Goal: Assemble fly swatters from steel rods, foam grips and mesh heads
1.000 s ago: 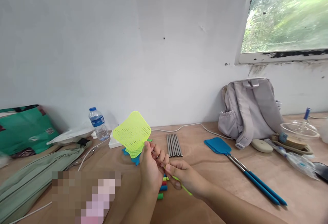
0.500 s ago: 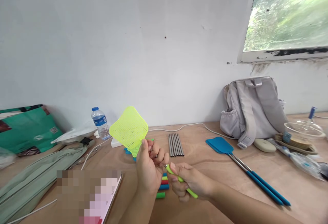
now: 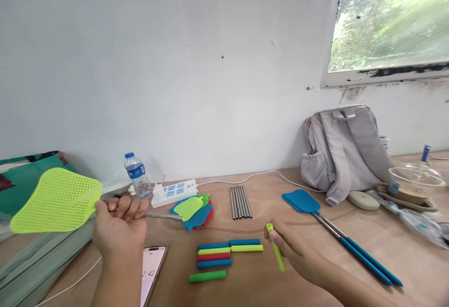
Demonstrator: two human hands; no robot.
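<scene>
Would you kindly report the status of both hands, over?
Left hand gripping lime swatter head and metal rod. Right hand holding separate lime handle. Phone nearby, partly hidden.

Seven loose handles (image 3: pixel 214 264) lie together: three blue, two yellow, one red, one green; an eighth, a yellow handle (image 3: pixel 277 252), is held aloft. Two blue swatters (image 3: pixel 302 201), one raised yellow swatter head (image 3: pixel 56 200), one bottle (image 3: pixel 137 174), one phone (image 3: pixel 153 269) and one backpack (image 3: pixel 345 152) appear. Metal rods (image 3: pixel 241 202) and piled heads (image 3: pixel 196 216) crowd beyond sure counting.
</scene>
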